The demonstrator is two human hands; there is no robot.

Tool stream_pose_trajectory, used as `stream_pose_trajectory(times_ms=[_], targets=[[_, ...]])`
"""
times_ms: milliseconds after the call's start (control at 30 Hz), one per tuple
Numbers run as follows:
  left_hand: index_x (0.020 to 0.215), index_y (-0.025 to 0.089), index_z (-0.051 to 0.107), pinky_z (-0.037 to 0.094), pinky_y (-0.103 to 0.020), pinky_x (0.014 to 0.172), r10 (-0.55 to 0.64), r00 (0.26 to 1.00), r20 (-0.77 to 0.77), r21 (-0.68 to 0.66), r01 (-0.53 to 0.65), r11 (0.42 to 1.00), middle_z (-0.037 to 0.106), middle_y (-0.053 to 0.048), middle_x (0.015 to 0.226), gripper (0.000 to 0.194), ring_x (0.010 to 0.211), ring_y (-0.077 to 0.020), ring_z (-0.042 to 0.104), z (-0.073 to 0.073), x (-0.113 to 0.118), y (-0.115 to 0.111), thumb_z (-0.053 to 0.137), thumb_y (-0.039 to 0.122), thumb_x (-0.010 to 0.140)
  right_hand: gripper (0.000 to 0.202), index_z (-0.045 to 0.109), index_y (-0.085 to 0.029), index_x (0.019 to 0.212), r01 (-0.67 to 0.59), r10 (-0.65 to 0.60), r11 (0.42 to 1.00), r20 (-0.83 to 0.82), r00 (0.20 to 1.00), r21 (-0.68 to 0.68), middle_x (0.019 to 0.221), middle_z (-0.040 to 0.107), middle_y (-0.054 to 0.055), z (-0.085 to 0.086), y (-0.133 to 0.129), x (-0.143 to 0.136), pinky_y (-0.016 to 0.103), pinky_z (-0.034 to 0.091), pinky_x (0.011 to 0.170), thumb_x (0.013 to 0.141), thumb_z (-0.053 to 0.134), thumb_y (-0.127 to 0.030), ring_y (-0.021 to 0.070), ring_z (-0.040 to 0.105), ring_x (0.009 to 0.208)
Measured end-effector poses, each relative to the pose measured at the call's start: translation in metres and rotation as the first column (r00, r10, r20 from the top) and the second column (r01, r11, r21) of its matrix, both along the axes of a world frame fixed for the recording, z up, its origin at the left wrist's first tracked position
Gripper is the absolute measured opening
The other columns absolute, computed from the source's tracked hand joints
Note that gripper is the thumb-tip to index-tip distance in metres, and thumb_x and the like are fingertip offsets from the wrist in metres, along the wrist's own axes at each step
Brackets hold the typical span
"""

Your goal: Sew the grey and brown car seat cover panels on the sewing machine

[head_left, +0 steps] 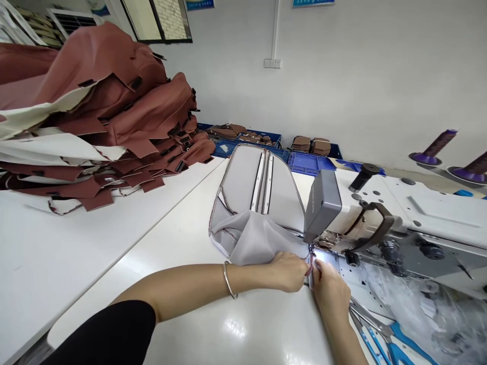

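Note:
A grey fabric cover [253,235] with dark-edged seams and two white strips lies on the white table, its near edge reaching the needle area of a sewing machine [323,205]. My left hand [291,271], with a bangle at the wrist, is closed on the edge of the cover just left of the needle. Close beside it, my right hand [329,286] pinches the same edge in front of the needle, under the machine's light. A narrow reddish-brown strip shows between the hands. The fingertips are partly hidden by the fabric.
Brown leather-like pieces [114,111] are piled high at the left. Blue crates [310,162] with brown pieces stand behind the table. Blue-handled scissors [388,332] and clear plastic [426,299] lie at the lower right. Thread spools [437,144] stand at the right.

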State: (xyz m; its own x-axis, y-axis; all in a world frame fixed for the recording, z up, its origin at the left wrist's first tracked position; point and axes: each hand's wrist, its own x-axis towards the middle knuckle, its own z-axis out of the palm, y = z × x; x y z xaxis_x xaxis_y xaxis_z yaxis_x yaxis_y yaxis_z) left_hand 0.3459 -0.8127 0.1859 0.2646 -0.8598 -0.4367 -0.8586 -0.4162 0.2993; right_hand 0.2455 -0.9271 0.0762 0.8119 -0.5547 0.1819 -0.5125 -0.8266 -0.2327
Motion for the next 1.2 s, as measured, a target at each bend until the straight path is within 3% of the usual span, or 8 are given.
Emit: stream_pose_trajectory(times_ms=[333,533,633,733,833,900,1000,1200], targets=[[0.099,0.018,0.057,0.048,-0.033,0.077,0.058,0.997,-0.054,0.035,-0.056,0.998,0.065,-0.008,0.104,0.023,0.096,-0.0243,0.061,0.014,0.007,-0.009,0.047,0.025,0.080,0.032,0.059,-0.025,0.106,-0.162,0.154,0.979,0.073,0.985,0.123,0.083,0.057,0.002,0.001,-0.010,-0.004,0.026,0.032,0.056,0.094,0.031,-0.031,0.0175,0.054,0.077],[0.095,0.016,0.060,0.048,-0.035,0.075,-0.008,0.998,-0.055,0.081,0.013,0.997,0.067,-0.009,0.099,0.022,0.091,-0.0250,0.062,0.002,-0.002,-0.017,0.052,0.016,0.074,0.036,0.060,-0.022,0.100,-0.155,0.139,0.967,0.096,0.986,0.200,0.087,0.059,0.004,0.003,-0.011,0.000,0.027,0.034,0.059,0.088,0.028,-0.029,0.0196,0.055,0.081],[0.098,0.016,0.059,0.048,-0.037,0.075,-0.022,0.999,-0.049,0.084,0.026,0.996,0.066,-0.010,0.099,0.026,0.090,-0.0262,0.062,-0.009,-0.006,-0.017,0.051,0.017,0.074,0.038,0.056,-0.022,0.111,-0.084,0.061,0.967,0.103,0.993,0.240,0.092,0.062,0.004,0.005,-0.009,-0.001,0.028,0.037,0.062,0.087,0.030,-0.034,0.0201,0.057,0.083],[0.102,0.016,0.058,0.048,-0.038,0.076,-0.014,0.998,-0.054,0.080,0.018,0.997,0.066,-0.010,0.101,0.028,0.092,-0.0271,0.062,-0.018,-0.009,-0.014,0.049,0.019,0.076,0.045,0.048,-0.018,0.122,0.076,-0.104,0.963,0.100,0.989,0.258,0.090,0.064,0.005,0.009,-0.004,-0.004,0.029,0.038,0.062,0.088,0.033,-0.043,0.0213,0.059,0.079],[0.106,0.017,0.057,0.047,-0.037,0.076,0.015,0.997,-0.071,0.061,-0.011,0.998,0.065,-0.010,0.102,0.031,0.093,-0.0271,0.061,-0.023,-0.010,-0.011,0.049,0.020,0.076,0.047,0.052,-0.016,0.115,0.217,-0.242,0.948,0.086,0.966,0.234,0.089,0.064,0.008,0.013,0.004,-0.006,0.031,0.035,0.059,0.087,0.037,-0.050,0.0249,0.058,0.077],[0.105,0.017,0.057,0.047,-0.038,0.076,0.023,0.997,-0.073,0.036,-0.021,0.999,0.065,-0.010,0.102,0.032,0.092,-0.0269,0.061,-0.024,-0.010,-0.010,0.049,0.019,0.075,0.042,0.059,-0.018,0.102,0.242,-0.263,0.947,0.076,0.962,0.213,0.088,0.064,0.009,0.014,0.007,-0.005,0.031,0.033,0.057,0.087,0.038,-0.051,0.0257,0.058,0.075],[0.100,0.016,0.059,0.048,-0.038,0.076,0.029,0.997,-0.072,0.018,-0.028,0.999,0.066,-0.010,0.099,0.028,0.090,-0.0260,0.062,-0.023,-0.011,-0.008,0.048,0.017,0.074,0.038,0.064,-0.021,0.092,0.187,-0.210,0.963,0.100,0.973,0.196,0.084,0.063,0.007,0.011,0.008,0.000,0.030,0.032,0.057,0.089,0.034,-0.045,0.0231,0.056,0.070],[0.092,0.016,0.060,0.048,-0.037,0.069,0.010,0.997,-0.082,-0.013,-0.011,1.000,0.066,-0.009,0.094,0.022,0.085,-0.0259,0.062,-0.024,-0.010,-0.007,0.050,0.017,0.072,0.038,0.065,-0.019,0.093,-0.064,0.036,0.988,0.195,0.980,0.137,0.085,0.061,0.007,0.006,0.002,0.002,0.027,0.037,0.066,0.091,0.033,-0.038,0.0192,0.054,0.080]])
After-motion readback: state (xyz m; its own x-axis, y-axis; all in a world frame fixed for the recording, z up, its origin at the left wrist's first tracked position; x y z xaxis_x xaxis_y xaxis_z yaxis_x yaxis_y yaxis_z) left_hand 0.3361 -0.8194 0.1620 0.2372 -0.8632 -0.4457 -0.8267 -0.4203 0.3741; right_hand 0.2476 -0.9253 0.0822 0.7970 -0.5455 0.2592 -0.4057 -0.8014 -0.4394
